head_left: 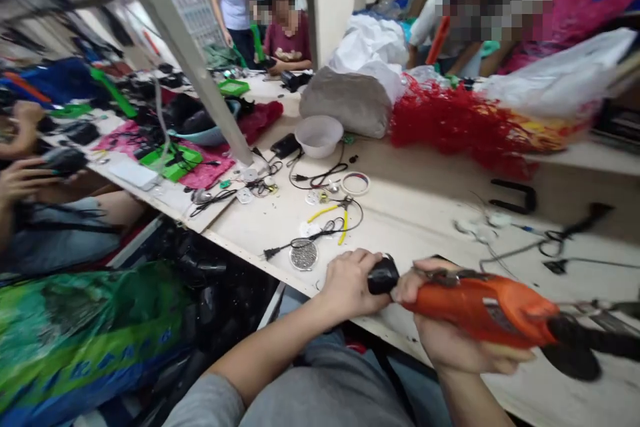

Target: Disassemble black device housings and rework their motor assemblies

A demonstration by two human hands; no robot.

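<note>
While my left hand (pixel 350 283) grips a black plastic part (pixel 383 275): my right hand (pixel 447 340) wraps an orange power tool (pixel 477 307), its nose toward that part.
Left fingers: curled narrowly over the part, at the near edge of the white workbench (pixel 415 213).
Right fingers: closed around the tool's body and nose; they hide whether its tip meets the part, so I cannot tell.
Tool's tail: a thick black cable (pixel 615 343) runs off to the right.
Bench before me: yellow-handled pliers (pixel 345 223) lie open near a round dish (pixel 303 269) of small silvery metal pieces, a black plug (pixel 272 253) just beside the dish.
Farther back: a roll of tape (pixel 355 192) and a translucent white bowl (pixel 319 147), which stands in front of a grey bundle (pixel 345 103).
Right side: a black U-shaped piece (pixel 533 199) lies near loose cables.
To my left: a co-worker's hand (pixel 20 180) holds a black device (pixel 65 160) above a green-and-blue sack (pixel 90 333).
Across the bench: a person in a maroon shirt (pixel 290 40).
</note>
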